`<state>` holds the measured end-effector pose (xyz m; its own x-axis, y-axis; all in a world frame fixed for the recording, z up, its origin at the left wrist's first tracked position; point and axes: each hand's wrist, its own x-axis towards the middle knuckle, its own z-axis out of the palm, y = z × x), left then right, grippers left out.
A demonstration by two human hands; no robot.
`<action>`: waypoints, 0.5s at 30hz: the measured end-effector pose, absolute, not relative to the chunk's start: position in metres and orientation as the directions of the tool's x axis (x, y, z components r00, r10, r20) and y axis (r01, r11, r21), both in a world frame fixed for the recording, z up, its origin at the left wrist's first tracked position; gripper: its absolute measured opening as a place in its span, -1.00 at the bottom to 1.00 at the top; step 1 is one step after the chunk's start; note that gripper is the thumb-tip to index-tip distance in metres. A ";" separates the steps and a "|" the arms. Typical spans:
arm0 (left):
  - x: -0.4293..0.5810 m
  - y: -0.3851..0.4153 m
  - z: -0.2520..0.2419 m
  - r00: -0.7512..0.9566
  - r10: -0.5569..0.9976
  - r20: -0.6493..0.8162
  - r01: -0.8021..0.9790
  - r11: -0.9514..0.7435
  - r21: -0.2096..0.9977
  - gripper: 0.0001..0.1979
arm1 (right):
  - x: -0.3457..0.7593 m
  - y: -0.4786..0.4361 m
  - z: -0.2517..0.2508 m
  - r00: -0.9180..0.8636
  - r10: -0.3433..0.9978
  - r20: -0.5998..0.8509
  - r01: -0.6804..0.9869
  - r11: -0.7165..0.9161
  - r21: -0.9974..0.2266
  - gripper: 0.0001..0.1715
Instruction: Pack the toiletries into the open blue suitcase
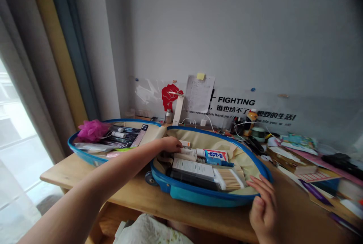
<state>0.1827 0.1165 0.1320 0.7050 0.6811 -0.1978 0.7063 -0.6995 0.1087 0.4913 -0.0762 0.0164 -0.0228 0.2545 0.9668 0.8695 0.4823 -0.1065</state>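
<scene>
An open blue suitcase point(195, 195) lies on the wooden table, spread into two halves. My left hand point(171, 144) reaches into the right half, fingers bent down at a white box with an orange patch point(185, 143); what they hold, if anything, is hidden. With its fingers over the rim and the thumb outside, my right hand point(265, 202) holds the suitcase's right end. Between the hands are a toothpaste box point(217, 155), a blue tube point(217, 161), a white printed box point(194, 169), a dark flat case point(193, 181) and a pack of cotton swabs point(229, 179).
The left half holds a pink bath puff point(93, 130), white bottles point(118, 134) and a pack of dark tools point(130, 136). On the table's right lie papers, a purple pen point(316, 193) and a green-lidded jar point(258, 134). A suitcase wheel point(149, 178) overhangs the front edge.
</scene>
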 end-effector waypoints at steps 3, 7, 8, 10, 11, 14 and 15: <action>0.181 0.117 0.131 0.712 0.678 -0.182 0.700 -0.704 0.120 -0.68 | 0.491 -0.076 0.017 -0.020 0.268 0.963 0.871 0.477 -0.114 -0.60; 0.180 0.118 0.131 0.725 0.669 -0.167 0.689 -0.712 0.136 -0.69 | 0.491 -0.076 0.017 -0.015 0.254 0.967 0.868 0.483 -0.113 -0.60; 0.180 0.119 0.130 0.726 0.667 -0.167 0.687 -0.714 0.139 -0.69 | 0.491 -0.075 0.017 -0.013 0.250 0.968 0.867 0.485 -0.114 -0.60; 0.180 0.119 0.130 0.728 0.665 -0.168 0.685 -0.715 0.141 -0.69 | 0.491 -0.075 0.016 -0.008 0.251 0.968 0.865 0.488 -0.119 -0.60; 0.180 0.120 0.129 0.728 0.665 -0.166 0.685 -0.715 0.141 -0.70 | 0.492 -0.075 0.016 -0.005 0.252 0.968 0.865 0.487 -0.122 -0.59; 0.180 0.121 0.128 0.728 0.666 -0.165 0.685 -0.714 0.145 -0.69 | 0.493 -0.075 0.014 -0.008 0.264 0.964 0.868 0.480 -0.124 -0.58; 0.180 0.121 0.128 0.728 0.665 -0.167 0.685 -0.713 0.147 -0.69 | 0.493 -0.075 0.014 -0.010 0.268 0.963 0.870 0.477 -0.123 -0.58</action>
